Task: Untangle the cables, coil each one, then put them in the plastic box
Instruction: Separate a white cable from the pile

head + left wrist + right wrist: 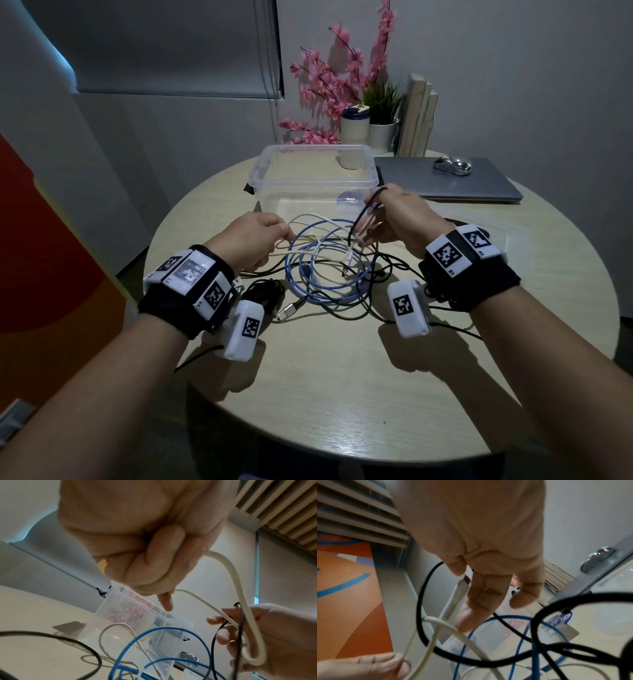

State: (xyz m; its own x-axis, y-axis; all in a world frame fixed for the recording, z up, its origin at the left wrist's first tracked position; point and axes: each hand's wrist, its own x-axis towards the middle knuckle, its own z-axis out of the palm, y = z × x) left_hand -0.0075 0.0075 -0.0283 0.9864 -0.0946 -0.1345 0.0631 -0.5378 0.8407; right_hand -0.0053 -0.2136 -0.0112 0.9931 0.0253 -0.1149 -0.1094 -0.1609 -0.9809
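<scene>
Pinched white cable (308, 219) in left hand (251, 240), centre frame; gripped its plug and black loop (363, 212) in right hand (394, 219). Best threaded slowly through. Box (318, 178) above, empty.

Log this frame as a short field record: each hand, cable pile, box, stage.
left hand: grips the white cable
right hand: holds white cable's connector end, with a black cable looped by the fingers
blue cable: on table, tangled with the others
plastic box: open, no cables inside
stage: untangling; nothing coiled yet
</scene>
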